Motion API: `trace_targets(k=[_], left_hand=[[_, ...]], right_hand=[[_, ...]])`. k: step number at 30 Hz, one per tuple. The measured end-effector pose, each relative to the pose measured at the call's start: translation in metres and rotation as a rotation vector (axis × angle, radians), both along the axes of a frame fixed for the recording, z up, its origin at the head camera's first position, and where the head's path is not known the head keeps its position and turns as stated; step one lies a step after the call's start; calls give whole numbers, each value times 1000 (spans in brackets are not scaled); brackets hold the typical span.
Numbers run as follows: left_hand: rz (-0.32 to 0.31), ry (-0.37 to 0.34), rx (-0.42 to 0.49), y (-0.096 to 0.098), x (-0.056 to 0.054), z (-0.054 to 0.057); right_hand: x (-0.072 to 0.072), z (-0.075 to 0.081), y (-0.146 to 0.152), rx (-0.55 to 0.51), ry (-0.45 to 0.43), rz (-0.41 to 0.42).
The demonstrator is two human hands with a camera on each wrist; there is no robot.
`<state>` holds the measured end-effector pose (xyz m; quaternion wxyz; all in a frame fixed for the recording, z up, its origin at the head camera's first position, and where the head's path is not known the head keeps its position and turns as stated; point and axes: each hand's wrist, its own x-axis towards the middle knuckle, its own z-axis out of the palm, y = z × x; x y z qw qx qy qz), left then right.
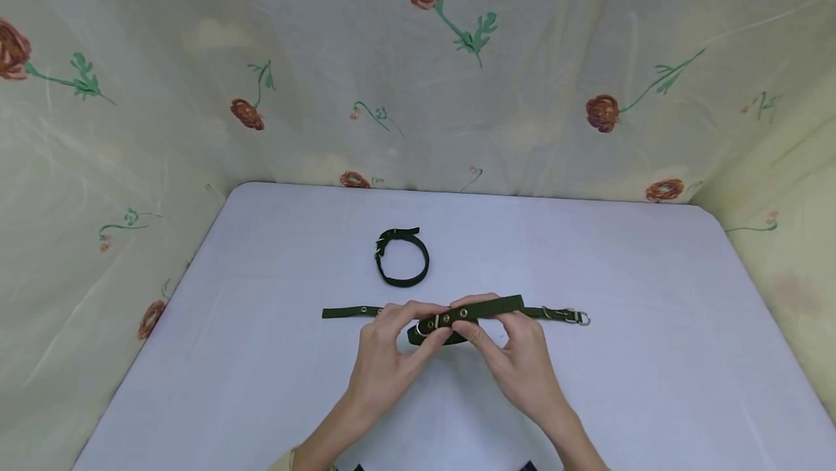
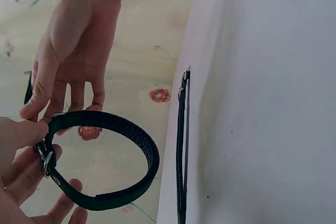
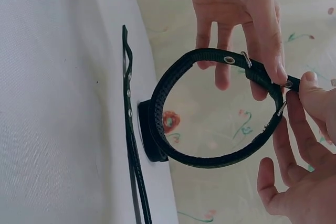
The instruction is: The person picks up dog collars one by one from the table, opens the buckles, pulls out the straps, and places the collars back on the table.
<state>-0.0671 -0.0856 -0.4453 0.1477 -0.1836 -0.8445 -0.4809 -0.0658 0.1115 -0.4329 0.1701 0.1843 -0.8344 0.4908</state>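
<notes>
Left hand (image 1: 387, 349) and right hand (image 1: 522, 356), both pinching one collar (image 1: 482, 309) (dark, looped) between them.

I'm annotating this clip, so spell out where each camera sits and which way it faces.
Head: worn on the head, facing forward and down at the table; left hand, right hand and forearms show.
Left wrist: on that wrist, picture turned sideways, facing the held collar and the curtain; both hands show.
Right wrist: on that wrist, also sideways, facing the same collar; both hands show.
The wrist views share the held collar and straight strap.
</notes>
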Motion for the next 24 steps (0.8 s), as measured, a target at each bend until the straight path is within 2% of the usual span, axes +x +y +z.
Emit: trace_targets(k=[5,8,15,19,22,24], left_hand=[[-24,-41,60,0,0,-1],[-42,-101,104,0,-1,-2],[-68,-343,267,-1,1,0],[-84,-486,363,-1,2,0],[-78,-546,389,0,2,0],[-70,-560,383,1,3,-1]], right_hand=[[0,-2,-1,17,-8,-28],[0,-2,-2,34,-32,-31],[0,-1,-1,46,-134,-22],[0,0,0,56,-218,21],[0,0,1,51,-262,63],[0,0,2,42,-285,87]])
